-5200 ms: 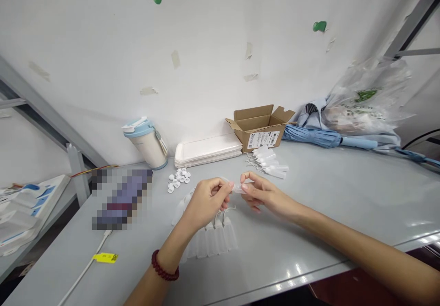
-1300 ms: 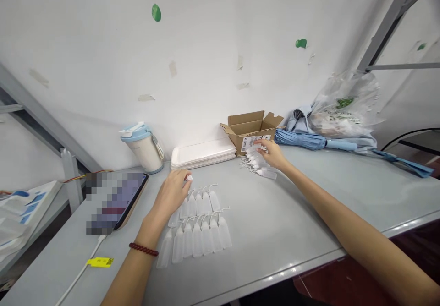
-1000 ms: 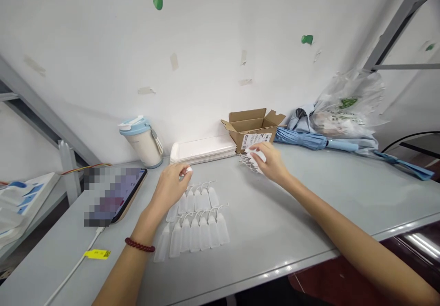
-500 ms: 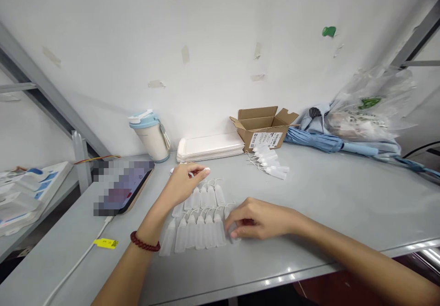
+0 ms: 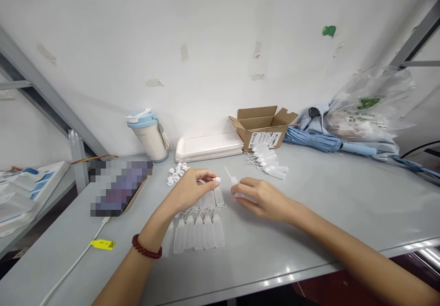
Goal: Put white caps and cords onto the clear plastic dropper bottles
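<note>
My left hand [image 5: 197,187] pinches a small white cap [image 5: 217,180] between thumb and fingertips. Just to its right, my right hand [image 5: 263,197] is closed around a translucent squeeze bottle [image 5: 234,180], mostly hidden by the fingers; its thin white nozzle points up and left toward the cap, with a gap between. Below my left hand lie two rows of similar bottles [image 5: 198,232] with curved thin nozzles, the far row partly covered. A small pile of white caps [image 5: 176,174] sits behind my left wrist. More bottles, white at the top [image 5: 270,160], lie bunched at the back.
An open cardboard box [image 5: 264,127] and a stack of white trays [image 5: 209,147] stand against the wall. Left are a blue-lidded cup [image 5: 149,136] and a phone [image 5: 123,189] on a charging cable. A folded blue umbrella [image 5: 312,139] and plastic bag [image 5: 371,109] lie at the right.
My right hand has lifted a bottle from the right end of the near row and moved it up toward my left hand. My left hand moved right with the cap, uncovering the cap pile.
</note>
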Motion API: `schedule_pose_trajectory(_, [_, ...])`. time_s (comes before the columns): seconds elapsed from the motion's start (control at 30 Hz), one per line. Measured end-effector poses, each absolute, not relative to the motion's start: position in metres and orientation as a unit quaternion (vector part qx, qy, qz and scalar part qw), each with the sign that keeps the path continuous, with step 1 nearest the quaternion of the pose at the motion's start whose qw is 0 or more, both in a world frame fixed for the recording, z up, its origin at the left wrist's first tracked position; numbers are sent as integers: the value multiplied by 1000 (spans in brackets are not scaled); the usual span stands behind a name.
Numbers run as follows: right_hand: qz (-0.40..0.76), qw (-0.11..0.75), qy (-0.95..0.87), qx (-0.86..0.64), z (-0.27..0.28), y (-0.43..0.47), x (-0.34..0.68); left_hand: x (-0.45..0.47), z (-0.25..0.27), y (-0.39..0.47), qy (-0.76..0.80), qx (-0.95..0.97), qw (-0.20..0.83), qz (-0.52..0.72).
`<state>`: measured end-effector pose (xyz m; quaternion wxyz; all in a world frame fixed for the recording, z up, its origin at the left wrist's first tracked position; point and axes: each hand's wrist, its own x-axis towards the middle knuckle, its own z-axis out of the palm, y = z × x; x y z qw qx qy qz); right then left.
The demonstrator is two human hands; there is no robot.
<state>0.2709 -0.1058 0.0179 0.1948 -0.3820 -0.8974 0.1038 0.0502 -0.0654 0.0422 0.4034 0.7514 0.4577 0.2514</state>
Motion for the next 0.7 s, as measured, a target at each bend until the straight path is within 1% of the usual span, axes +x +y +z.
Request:
schedule_pose_trajectory(0.07, [147, 235, -888, -368, 17, -106, 269, 53, 41, -67, 437, 752, 422, 256])
schedule_pose_trajectory(0.13, [217, 270, -870, -350, 17, -108, 268, 56, 42, -70, 409, 756, 439, 261])
schedule_pose_trajectory(0.23, [317, 303, -834, -335, 17, -108, 267, 60, 46, -74, 391, 757, 455, 258])
schedule_pose_trajectory(0.4, [407, 313, -783, -351, 20, -106, 269, 62, 52, -78, 397, 742, 468, 269])
schedule_pose_trajectory(0.5, [450, 309, -761, -350, 24, -104, 271, 62, 51, -79, 393, 748, 473, 248])
schedule_pose_trajectory(0.6, [532, 310, -712, -338, 26, -104, 271, 62, 47, -78, 391, 758, 477, 212])
schedule_pose_trajectory(0.7, [606, 321, -644, -340, 27, -102, 271, 65, 42, -77, 383, 758, 484, 210])
